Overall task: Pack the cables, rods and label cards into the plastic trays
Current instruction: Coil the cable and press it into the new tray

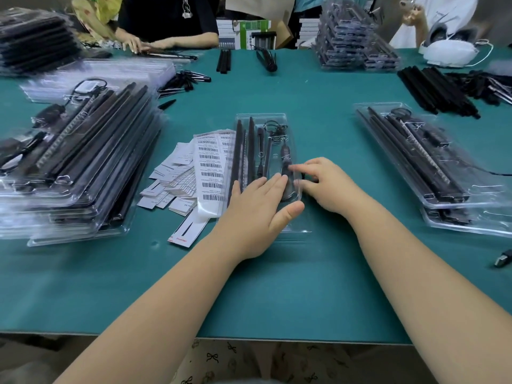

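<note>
The left hand (256, 214) covers the near end of the plastic tray (260, 117) and the lower ends of the rods (250, 145) in it. The right hand's fingers (300, 173) are motion-blurred, so their contact with the cable (285, 159) cannot be determined. Print on the label cards (210, 167) is too small to read. The stacked trays (33, 37) at upper left are blurred and cut by the frame edge.

left hand (256, 214) flat on tray (260, 117), right hand (329, 184) beside
</note>
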Motion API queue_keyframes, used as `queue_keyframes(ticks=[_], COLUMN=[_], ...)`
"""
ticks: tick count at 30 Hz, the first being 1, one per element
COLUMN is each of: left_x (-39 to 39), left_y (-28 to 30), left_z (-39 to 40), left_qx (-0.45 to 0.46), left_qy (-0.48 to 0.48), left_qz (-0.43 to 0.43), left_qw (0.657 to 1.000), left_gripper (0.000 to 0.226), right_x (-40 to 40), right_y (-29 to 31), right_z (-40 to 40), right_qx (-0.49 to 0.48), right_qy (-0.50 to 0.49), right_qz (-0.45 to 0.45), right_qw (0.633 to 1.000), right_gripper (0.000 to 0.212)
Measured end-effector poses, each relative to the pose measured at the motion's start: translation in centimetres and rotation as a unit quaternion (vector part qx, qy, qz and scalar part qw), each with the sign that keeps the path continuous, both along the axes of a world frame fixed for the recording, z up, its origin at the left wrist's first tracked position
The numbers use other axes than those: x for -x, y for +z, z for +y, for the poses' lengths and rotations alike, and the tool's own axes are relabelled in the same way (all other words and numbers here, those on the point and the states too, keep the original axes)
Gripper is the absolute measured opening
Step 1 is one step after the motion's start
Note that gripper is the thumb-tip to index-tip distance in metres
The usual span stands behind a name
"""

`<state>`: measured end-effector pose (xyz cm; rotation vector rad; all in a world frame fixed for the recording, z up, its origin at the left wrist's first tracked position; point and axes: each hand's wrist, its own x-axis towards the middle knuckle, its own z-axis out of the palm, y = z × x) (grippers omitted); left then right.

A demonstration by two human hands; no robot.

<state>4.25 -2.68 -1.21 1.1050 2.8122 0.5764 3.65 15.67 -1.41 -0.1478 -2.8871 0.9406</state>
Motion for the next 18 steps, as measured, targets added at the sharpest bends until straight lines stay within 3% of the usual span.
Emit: queue_keyframes(ticks=[4,7,14,18], left_x=[0.1,0.0,0.0,0.0], left_y=[0.2,0.2,0.4,0.3], left_z=[-0.1,-0.1,0.0,0.1], left_qx=[-0.009,0.004,0.050,0.086], left_qy=[0.000,-0.005,-0.004,0.003], left_qz=[-0.009,0.000,0.024,0.038], left_qw=[1.000,1.000,0.998,0.996], left_gripper=[0.102,0.100,0.106,0.108], right_x=[1.6,2.1,1.5,1.2], right_y=[1.1,1.7,1.0,-0.2], right_z=[0.9,1.3,1.2,0.2], right_qx=[-0.068,-0.102,-0.032,0.005], right_qy=[0.065,0.096,0.108,0.020], right_qz=[-0.122,-0.156,-0.076,-0.019], right_qw=[0.988,0.978,0.991,1.000], right_gripper=[0.054,0.049,0.028,0.023])
